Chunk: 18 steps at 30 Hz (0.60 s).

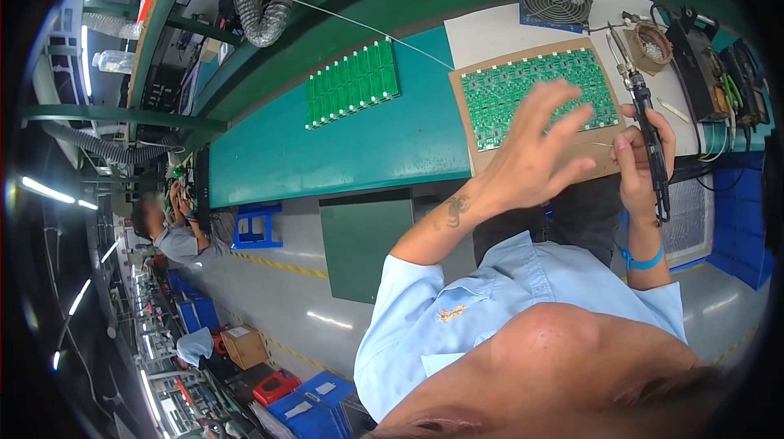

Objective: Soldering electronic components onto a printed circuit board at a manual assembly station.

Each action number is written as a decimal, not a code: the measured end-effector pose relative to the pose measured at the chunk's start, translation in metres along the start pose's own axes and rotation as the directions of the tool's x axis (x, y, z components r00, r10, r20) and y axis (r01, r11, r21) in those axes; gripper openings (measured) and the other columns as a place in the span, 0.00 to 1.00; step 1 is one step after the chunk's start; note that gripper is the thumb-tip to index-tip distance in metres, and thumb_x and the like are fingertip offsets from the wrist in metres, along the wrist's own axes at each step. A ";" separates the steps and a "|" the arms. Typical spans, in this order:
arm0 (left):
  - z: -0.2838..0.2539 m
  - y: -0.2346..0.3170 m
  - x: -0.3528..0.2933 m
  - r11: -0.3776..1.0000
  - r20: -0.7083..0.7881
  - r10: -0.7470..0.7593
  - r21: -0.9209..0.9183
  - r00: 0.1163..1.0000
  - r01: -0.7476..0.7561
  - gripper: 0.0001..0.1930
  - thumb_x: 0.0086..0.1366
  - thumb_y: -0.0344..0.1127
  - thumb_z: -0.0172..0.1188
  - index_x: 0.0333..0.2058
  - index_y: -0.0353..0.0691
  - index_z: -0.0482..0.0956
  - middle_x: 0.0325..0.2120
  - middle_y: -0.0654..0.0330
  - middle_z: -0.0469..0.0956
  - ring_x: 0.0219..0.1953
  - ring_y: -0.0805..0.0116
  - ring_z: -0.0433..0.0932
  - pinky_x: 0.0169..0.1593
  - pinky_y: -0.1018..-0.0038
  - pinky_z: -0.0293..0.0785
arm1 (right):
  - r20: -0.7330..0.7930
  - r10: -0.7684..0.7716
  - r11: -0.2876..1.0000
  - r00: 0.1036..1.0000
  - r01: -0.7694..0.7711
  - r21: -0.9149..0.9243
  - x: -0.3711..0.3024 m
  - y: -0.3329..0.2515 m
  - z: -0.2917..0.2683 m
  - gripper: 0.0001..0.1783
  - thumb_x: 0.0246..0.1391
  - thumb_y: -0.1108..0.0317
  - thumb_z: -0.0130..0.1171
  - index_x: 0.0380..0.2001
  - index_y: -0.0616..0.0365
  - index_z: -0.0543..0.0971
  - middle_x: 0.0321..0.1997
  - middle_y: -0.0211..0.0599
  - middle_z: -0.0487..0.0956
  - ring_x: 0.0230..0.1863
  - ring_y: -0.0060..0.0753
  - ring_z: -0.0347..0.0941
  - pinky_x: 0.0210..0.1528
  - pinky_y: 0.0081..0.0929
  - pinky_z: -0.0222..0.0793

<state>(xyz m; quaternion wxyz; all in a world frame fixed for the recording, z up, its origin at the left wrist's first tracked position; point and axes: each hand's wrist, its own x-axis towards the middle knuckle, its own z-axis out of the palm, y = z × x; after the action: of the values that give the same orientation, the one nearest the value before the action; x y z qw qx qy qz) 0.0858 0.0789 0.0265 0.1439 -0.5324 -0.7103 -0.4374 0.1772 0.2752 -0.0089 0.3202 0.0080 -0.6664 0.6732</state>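
Observation:
My left hand [539,141] hovers over the near part of a green circuit board panel [498,104], fingers spread and slightly blurred, with nothing visible in it. The panel lies on a brown cardboard sheet [467,112] and carries rows of small parts, with white connectors along its far edge. To the right of the panel, my right hand [637,161] is closed around a black-handled soldering iron [648,116], its metal tip pointing away from me. A thin wire, which looks like solder, sticks out leftward from the right thumb and fingertips.
Further left on the green bench mat [343,153] lies another green board panel [351,84]. A fan [557,0] stands behind the work, with a round container [651,47] and a black soldering station [694,63] at right. A person [175,231] works at far left.

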 end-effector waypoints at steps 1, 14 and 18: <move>-0.002 -0.005 0.004 0.998 -0.066 -0.057 0.003 0.996 0.057 0.34 0.62 0.35 0.69 0.65 0.36 0.68 0.65 0.48 0.65 0.66 0.48 0.66 0.67 0.55 0.66 | 0.003 -0.013 1.000 1.000 0.013 0.011 -0.001 0.000 -0.001 0.34 0.58 0.89 0.56 0.66 0.57 0.65 0.61 0.50 0.77 0.30 0.18 0.70 0.30 0.14 0.69; -0.051 -0.021 -0.007 0.516 -0.325 -0.727 -0.840 0.605 0.169 0.38 0.70 0.29 0.61 0.74 0.43 0.53 0.70 0.48 0.59 0.70 0.51 0.64 0.71 0.51 0.64 | 0.051 0.012 0.996 0.999 -0.016 0.087 0.000 0.002 -0.009 0.37 0.55 0.90 0.56 0.67 0.57 0.64 0.61 0.53 0.77 0.30 0.18 0.68 0.29 0.14 0.66; -0.034 -0.026 -0.015 0.796 -0.319 -0.577 -0.424 0.752 0.431 0.36 0.69 0.31 0.63 0.72 0.39 0.58 0.68 0.48 0.63 0.67 0.52 0.67 0.69 0.56 0.66 | 0.081 0.010 0.997 0.997 -0.016 0.071 0.003 0.002 -0.010 0.37 0.55 0.90 0.56 0.67 0.58 0.64 0.62 0.53 0.77 0.30 0.18 0.67 0.31 0.14 0.67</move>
<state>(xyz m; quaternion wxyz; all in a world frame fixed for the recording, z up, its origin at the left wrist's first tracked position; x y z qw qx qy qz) 0.0596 0.0419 0.0237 0.0832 -0.2229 -0.6963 -0.6772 0.1778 0.2855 -0.0102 0.2882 0.0422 -0.6543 0.6979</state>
